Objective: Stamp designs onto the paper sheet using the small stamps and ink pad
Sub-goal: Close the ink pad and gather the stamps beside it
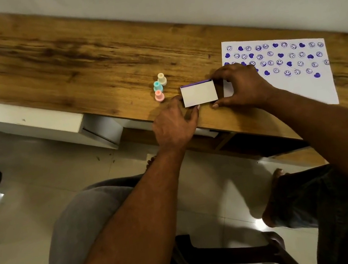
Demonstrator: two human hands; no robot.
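Desk (86,54) edge: ink pad (199,93), fingers (216,105).

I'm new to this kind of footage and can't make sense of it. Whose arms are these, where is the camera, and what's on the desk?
There is no machine: a camera on a person's head looks down at their own arms. On the wooden desk both hands grip a white ink pad case; the left hand is at its near left corner, the right hand at its right side. A purple strip shows along its far edge. Beside it stand three small stamps: cream, teal, pink. The paper sheet to the right carries purple hearts and smiley faces.
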